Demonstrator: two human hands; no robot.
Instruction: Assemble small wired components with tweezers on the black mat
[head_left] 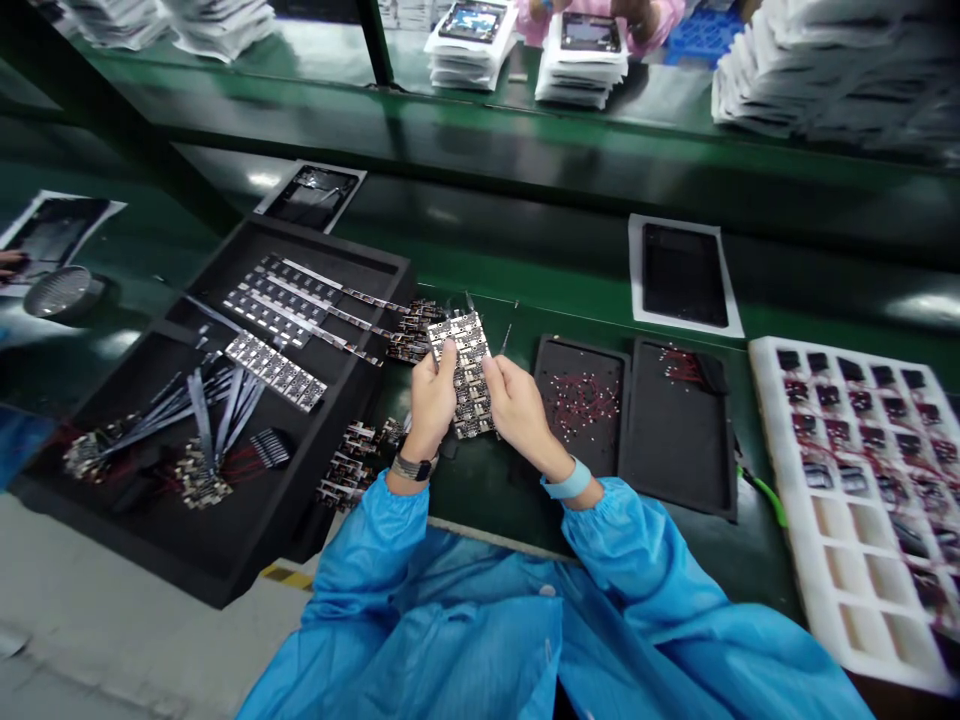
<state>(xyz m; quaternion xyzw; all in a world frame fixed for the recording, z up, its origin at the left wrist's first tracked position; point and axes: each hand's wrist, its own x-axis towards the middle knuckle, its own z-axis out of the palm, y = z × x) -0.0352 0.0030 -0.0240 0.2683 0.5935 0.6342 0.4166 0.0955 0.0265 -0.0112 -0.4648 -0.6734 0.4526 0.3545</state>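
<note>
well, flat, studded circuit panel (469, 372) between bare hands (433, 402) (519, 406)

At frame centre, a circuit-board panel (471, 380) is held by the left hand (432, 402) and right hand (523, 408); at far right, a white tray (808, 548) is seen.

Through the head camera I see the panel (471, 390) rough with small parts, with a metallic shine. Under it, the bench (480, 490) looks smooth and glossy. Left of it, the box (259, 520) is matt; foam or plastic, I cannot tell. Far right of it, the tray (816, 590) resembles matt foam. Nearer than it, the sleeves (371, 550) are slightly shiny cloth.
</note>
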